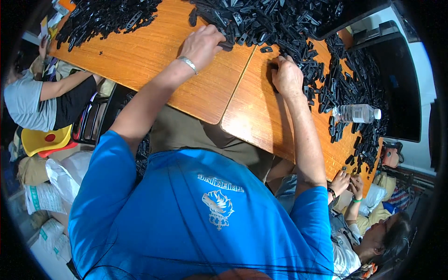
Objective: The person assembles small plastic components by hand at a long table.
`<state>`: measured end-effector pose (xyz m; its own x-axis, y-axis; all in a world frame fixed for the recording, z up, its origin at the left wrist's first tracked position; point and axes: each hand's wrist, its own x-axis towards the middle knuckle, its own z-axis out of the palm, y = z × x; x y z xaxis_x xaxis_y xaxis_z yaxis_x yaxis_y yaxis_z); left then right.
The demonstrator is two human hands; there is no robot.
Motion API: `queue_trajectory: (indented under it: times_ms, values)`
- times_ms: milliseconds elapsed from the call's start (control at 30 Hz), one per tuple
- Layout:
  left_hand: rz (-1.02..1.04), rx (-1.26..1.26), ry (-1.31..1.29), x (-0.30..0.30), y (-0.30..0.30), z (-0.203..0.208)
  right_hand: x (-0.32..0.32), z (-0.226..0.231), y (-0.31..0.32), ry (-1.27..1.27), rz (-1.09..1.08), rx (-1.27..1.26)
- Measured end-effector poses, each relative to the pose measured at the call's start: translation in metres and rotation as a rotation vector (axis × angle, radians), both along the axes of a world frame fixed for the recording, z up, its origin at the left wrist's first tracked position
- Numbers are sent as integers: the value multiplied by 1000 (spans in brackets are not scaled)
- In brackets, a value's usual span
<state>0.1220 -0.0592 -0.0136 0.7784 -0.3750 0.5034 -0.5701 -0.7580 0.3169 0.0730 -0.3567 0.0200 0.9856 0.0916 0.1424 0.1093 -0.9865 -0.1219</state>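
Along the far side of the wooden table [186,93] lies a big heap of small, long black plastic clips [266,21]. At the near edge of this heap is my left hand [201,45], a silver bracelet on its wrist, its fingers curled and closed on a black plastic clip [226,46]. My right hand [287,77] rests farther right beside the heap. Its fingers are bent and closed, and a dark piece like the other clips shows next to the thumb, partly hidden. One loose clip [266,49] lies between my hands.
Another black heap [109,21] covers the far left. More clips [350,88] spread down the right side, where a clear plastic bottle [357,113] lies beside a dark screen [396,88]. A co-worker's hands [345,183] work at the right edge; another person [46,95] sits left.
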Motion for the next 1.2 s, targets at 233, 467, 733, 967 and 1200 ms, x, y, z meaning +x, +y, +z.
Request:
queue_trajectory:
  times_ms: [233,467,733,967,1200]
  values:
    - [5,-113,-36,-12,8,-15,-27,-9,31,-6,102,567]
    - [-49,-104,-98,-50,22,-8,-66,-8,76,-7,146,604]
    - [-125,-140,-69,-81,30,-4,-76,4,82,-32,216,252]
    - [54,-178,102,-70,38,-14,-49,9,94,-26,238,359]
    - [41,-220,176,-68,36,-16,-3,-25,97,-78,416,528]
